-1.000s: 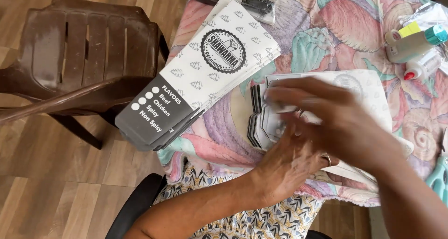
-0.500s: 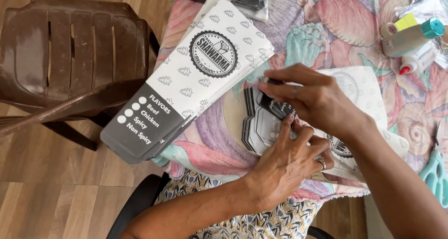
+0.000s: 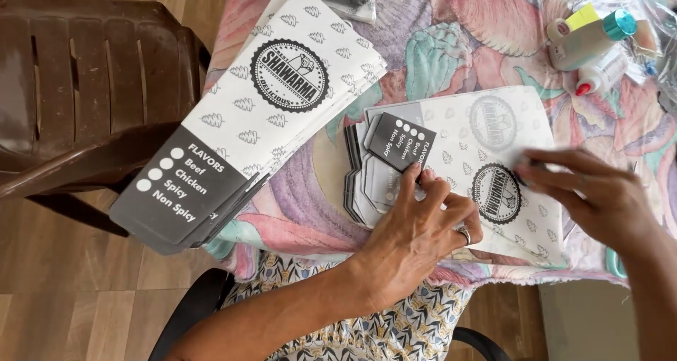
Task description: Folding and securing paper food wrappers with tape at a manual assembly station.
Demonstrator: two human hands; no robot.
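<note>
Right hand [image 3: 589,195] has slid off to the right, now flat, open on the white sleeve [image 3: 493,156]; left hand [image 3: 423,227] pinches its dark flap [image 3: 400,142] (bench [image 3: 451,37] cluttered).

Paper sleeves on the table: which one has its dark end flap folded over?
The sleeve under the left hand, flat sleeve; the fanned stack lies unfolded, dark ends overhanging the table edge.

I see the flat sleeve stack [image 3: 247,121] left of the folded sleeve [image 3: 451,163]; glue bottles [image 3: 589,47] behind, chair [image 3: 77,100] far left.

Right hand [image 3: 592,195] now off the sleeve [image 3: 486,170]
</note>
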